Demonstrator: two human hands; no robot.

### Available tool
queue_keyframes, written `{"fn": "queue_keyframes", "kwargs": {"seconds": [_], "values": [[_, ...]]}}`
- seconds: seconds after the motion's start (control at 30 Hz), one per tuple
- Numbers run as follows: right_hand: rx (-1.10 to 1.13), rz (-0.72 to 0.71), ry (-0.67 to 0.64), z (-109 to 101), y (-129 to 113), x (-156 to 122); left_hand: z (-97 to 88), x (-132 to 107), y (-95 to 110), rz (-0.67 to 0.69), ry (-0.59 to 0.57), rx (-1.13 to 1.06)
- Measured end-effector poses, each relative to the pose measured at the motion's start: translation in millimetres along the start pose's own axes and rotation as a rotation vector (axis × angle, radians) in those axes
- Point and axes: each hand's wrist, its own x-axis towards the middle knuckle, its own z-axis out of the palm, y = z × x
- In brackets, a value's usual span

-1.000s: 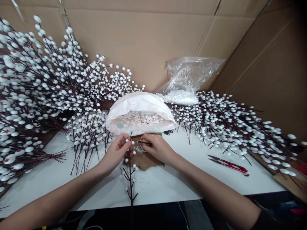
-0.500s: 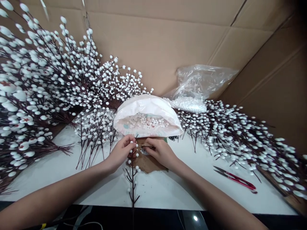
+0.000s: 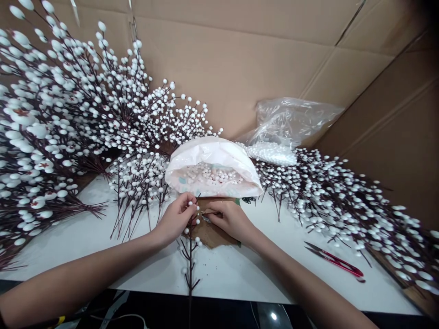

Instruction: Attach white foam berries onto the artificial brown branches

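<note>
My left hand (image 3: 178,217) is closed around the upper part of a berry branch (image 3: 190,256), a dark brown artificial stem with small white berries. Its lower end hangs past the table's front edge, and several of its short twigs carry no berry. My right hand (image 3: 228,219) pinches a thin dark stick-like thing (image 3: 213,213), pointing left toward the branch; its kind is too small to tell. Beneath both hands lies a piece of brown cardboard (image 3: 214,237). Just behind them a white plastic bag (image 3: 214,148) gapes toward me, with many loose white berries (image 3: 212,173) inside.
Bundles of finished-looking berry branches (image 3: 85,100) crowd the left, and more branches (image 3: 329,192) lie along the right. Red-handled thread snips (image 3: 338,262) rest on the white table (image 3: 274,256). A clear plastic bag (image 3: 295,121) of white beads leans on the cardboard wall (image 3: 222,68).
The view has shifted slightly, moving the background a little to the right on the left side. Both hands stay near the same place, still gripping the branch and the thin dark thing.
</note>
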Motion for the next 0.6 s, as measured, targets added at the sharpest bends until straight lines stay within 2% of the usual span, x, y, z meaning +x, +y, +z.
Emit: {"fn": "queue_keyframes", "kwargs": {"seconds": [0.23,0.37,0.43,0.6], "values": [[0.125,0.011,-0.05,-4.7,6.9,-1.1,0.9,-0.5,-0.8,0.019,0.02,0.05],[0.269,0.031,0.012,-5.7,5.8,-0.3,2.0,-1.5,1.5,0.016,0.015,0.048],[0.257,0.039,0.036,-4.1,2.8,0.8,2.4,-1.6,2.3,0.017,0.01,0.041],[0.065,0.057,0.037,1.9,-2.7,1.8,2.2,-0.6,0.8,0.025,0.002,0.041]]}}
